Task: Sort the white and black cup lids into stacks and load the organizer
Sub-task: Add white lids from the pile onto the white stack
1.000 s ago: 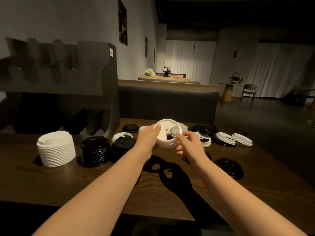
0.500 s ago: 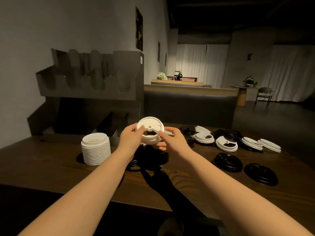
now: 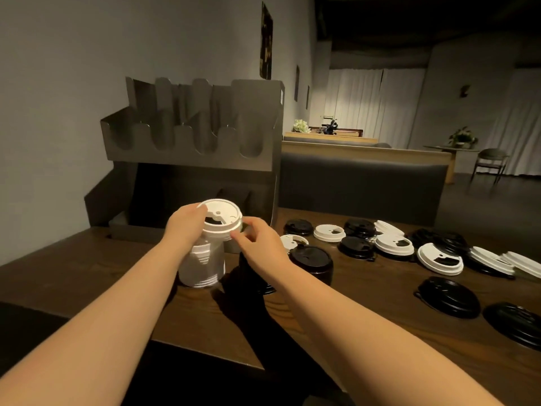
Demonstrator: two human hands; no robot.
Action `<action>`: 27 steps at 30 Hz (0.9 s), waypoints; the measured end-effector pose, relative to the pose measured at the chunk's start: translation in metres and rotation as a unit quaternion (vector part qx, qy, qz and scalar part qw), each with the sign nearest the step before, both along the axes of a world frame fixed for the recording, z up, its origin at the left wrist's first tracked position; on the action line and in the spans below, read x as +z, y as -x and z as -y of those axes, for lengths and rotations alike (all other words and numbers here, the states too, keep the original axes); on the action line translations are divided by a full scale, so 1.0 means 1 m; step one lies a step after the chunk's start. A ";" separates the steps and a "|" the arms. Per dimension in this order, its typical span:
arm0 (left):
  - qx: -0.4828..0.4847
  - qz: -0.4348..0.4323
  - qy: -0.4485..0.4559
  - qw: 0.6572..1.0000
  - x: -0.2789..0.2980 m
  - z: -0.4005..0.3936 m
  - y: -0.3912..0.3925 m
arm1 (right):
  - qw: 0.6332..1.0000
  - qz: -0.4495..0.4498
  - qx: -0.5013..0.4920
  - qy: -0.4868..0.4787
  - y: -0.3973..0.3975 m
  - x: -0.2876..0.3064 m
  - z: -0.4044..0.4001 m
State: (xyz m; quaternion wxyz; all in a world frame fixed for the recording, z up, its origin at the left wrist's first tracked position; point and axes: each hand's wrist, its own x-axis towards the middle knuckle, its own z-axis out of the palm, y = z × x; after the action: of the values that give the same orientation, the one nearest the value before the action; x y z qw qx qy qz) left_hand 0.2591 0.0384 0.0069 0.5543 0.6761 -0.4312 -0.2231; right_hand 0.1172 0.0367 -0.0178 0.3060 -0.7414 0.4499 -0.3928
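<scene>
From the head camera we see our left hand [image 3: 187, 227] and right hand [image 3: 260, 244] holding one white lid [image 3: 221, 219] by its rim, fingers curled on either side, right above the white stack [image 3: 202, 265]. Just right of that stack stands a black stack [image 3: 311, 260]. Behind it sits the grey organizer [image 3: 193, 148]. Loose black and white lids [image 3: 395, 244] lie scattered further right on the wooden table [image 3: 73, 268].
</scene>
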 end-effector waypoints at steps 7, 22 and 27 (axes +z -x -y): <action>0.019 -0.095 -0.104 0.990 -0.028 0.020 -0.049 | 0.978 -0.176 0.083 0.074 -0.017 -0.005 0.012; 0.044 -0.067 -0.122 0.989 -0.047 0.028 -0.039 | 0.945 -0.294 0.057 0.133 -0.026 -0.012 0.027; 0.062 0.087 -0.136 0.985 -0.033 0.018 -0.034 | 0.936 -0.329 0.079 0.097 -0.020 0.000 0.025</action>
State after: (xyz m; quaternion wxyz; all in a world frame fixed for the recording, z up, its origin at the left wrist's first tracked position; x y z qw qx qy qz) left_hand 0.2936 0.0204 -0.0256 0.4305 0.7875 -0.4002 -0.1855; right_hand 0.1377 0.0115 -0.0174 0.0971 -0.8885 0.4251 -0.1429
